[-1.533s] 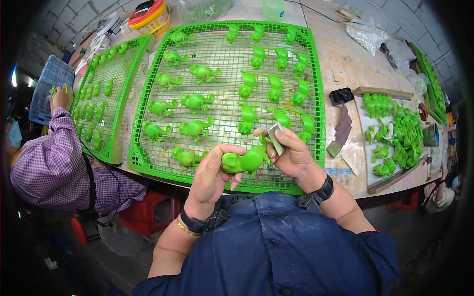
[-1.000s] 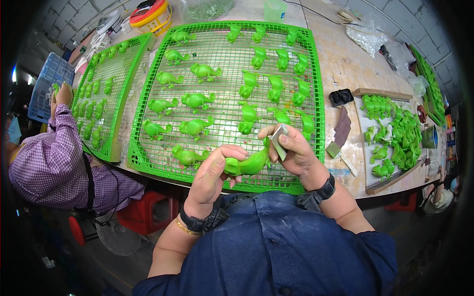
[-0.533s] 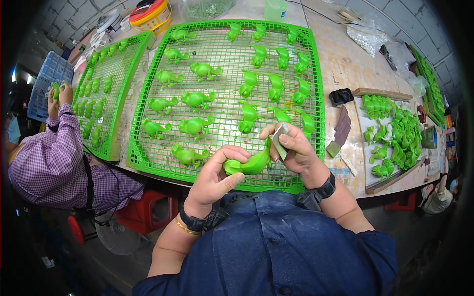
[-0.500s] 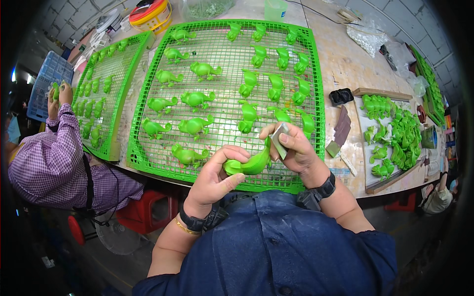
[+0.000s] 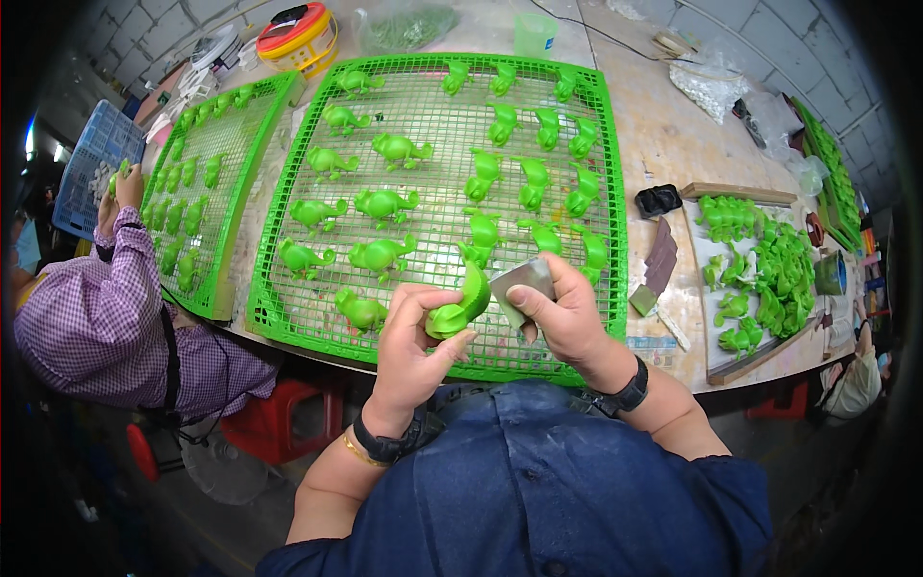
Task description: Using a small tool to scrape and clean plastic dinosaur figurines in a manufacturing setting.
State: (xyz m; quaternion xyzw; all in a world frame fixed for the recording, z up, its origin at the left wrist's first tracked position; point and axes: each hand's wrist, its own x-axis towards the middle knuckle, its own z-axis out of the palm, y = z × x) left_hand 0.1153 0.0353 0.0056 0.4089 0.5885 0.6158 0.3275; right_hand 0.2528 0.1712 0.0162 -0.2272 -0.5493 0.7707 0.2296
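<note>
My left hand point(image 5: 413, 341) grips a bright green chameleon-shaped figure point(image 5: 463, 303) over the near edge of a green wire-grid tray point(image 5: 615, 240). My right hand point(image 5: 562, 308) pinches a small folded grey sanding sheet point(image 5: 524, 281) and presses it against the figure's upper end. Several more green figures point(image 5: 385, 204) lie in rows across the tray, tails curled. Both my wrists wear dark bands.
A second green grid tray point(image 5: 207, 183) with figures lies to the left, where a person in a checked purple shirt point(image 5: 106, 308) holds a figure. A heap of green figures point(image 5: 769, 279) rests on a board at right. A yellow-red tub point(image 5: 298, 38) stands far back.
The figure has been turned in my left hand from lying sideways to standing more upright, and my right hand with the grey sheet has closed in against it.
</note>
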